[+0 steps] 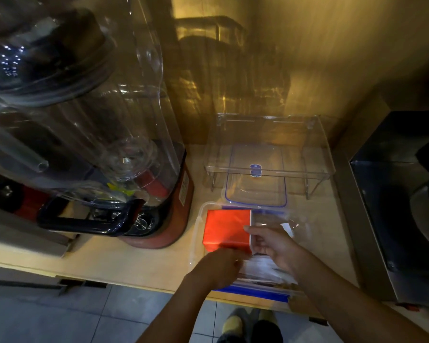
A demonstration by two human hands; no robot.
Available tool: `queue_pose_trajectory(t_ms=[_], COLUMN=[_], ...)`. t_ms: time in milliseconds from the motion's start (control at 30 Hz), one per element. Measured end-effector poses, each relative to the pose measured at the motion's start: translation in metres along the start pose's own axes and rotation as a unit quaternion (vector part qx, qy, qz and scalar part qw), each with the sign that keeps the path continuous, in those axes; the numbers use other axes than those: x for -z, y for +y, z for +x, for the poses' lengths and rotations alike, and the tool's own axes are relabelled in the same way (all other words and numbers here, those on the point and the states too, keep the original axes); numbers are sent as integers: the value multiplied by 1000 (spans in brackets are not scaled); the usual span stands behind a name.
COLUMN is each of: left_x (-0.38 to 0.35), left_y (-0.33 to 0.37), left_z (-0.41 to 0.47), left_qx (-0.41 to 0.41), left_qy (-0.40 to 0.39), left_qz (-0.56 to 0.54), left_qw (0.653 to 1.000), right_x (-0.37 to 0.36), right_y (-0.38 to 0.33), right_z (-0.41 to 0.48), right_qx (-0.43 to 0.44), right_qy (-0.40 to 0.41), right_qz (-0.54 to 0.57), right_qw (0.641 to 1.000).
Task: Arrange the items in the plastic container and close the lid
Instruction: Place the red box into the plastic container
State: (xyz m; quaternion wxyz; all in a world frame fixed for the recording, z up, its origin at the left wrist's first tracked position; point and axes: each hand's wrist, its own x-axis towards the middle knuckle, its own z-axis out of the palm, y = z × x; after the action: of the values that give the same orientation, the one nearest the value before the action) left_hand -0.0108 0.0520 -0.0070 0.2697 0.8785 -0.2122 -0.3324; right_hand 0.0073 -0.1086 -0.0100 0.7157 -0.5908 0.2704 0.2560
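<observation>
A clear plastic container (198,227) with blue clips sits at the counter's front edge. A red box (225,227) lies in its left half. My left hand (224,264) grips the red box's near end. My right hand (274,246) touches the box's right side, fingers over a white packet (260,267) lying in the container. The container's clear lid (256,180) with a blue rim lies behind the container, partly under a clear stand.
A clear acrylic riser (315,144) stands behind the container. A red blender (159,219) with a clear cover and black-handled jug is to the left. A dark metal appliance (391,194) is on the right. Tiled floor and my shoes (233,323) lie below the counter edge.
</observation>
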Motion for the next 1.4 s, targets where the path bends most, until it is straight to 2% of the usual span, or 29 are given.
queue_pose_trajectory(t_ms=[133, 200, 267, 333, 400, 433, 467, 500, 533, 567, 633, 767, 867, 900, 1000, 1033, 1133, 1233, 1267, 1300, 1400], left_x=[14, 19, 20, 15, 8, 5, 3, 1, 1, 1, 3, 6, 7, 7, 9, 9, 11, 14, 14, 14, 10], left_y=[-3, -9, -16, -23, -28, -29, -29, -29, -29, -29, -30, -30, -30, -30, -31, -30, -30, -31, -32, -33, -33], left_z=[-11, -9, -6, -1, 5, 7, 9, 11, 12, 13, 15, 17, 19, 19, 21, 21, 22, 20, 20, 19, 19], left_qx=[-32, -59, -64, -34, -12, -5, 3, 11, 17, 20, 23, 32, 36, 36, 36, 36, 32, 23, 20, 20, 14], left_qy=[194, 246, 220, 168, 155, 160, 167, 171, 174, 177, 185, 199, 202, 201, 202, 200, 180, 161, 160, 162, 170], left_qz=[68, 116, 155, 194, 234, 245, 248, 246, 245, 244, 232, 217, 217, 218, 219, 220, 222, 229, 230, 229, 240], left_qw=[978, 960, 961, 966, 960, 956, 954, 954, 954, 953, 955, 955, 954, 954, 954, 954, 958, 960, 960, 960, 956], right_x=[-2, 0, -1, -3, -3, 0, 3, 8, 11, 14, 17, 24, 26, 25, 21, 19, 17, 20, 20, 21, 22], right_y=[6, 8, 8, 5, 5, 6, 8, 11, 13, 16, 20, 17, 13, 12, 7, 7, 13, 19, 19, 18, 22], right_z=[2, 3, 3, 1, 1, 1, 3, 4, 5, 6, 8, 6, 3, 4, 2, 1, 3, 7, 7, 8, 12], right_qx=[-1, -3, 0, 8, 28, 52, 70, 75, 87, 101, 117, 122, 133, 142, 143, 141, 152, 126, 114, 110, 112], right_qy=[1, 4, -8, -29, -63, -71, -58, -40, -20, -23, -47, -89, -136, -155, -216, -228, -179, -137, -132, -132, -126], right_qz=[-37, -55, -126, -170, -204, -288, -425, -550, -630, -673, -704, -701, -727, -722, -664, -657, -658, -615, -611, -619, -675], right_qw=[999, 998, 992, 985, 976, 954, 901, 831, 772, 733, 698, 697, 660, 659, 701, 705, 715, 766, 772, 766, 718])
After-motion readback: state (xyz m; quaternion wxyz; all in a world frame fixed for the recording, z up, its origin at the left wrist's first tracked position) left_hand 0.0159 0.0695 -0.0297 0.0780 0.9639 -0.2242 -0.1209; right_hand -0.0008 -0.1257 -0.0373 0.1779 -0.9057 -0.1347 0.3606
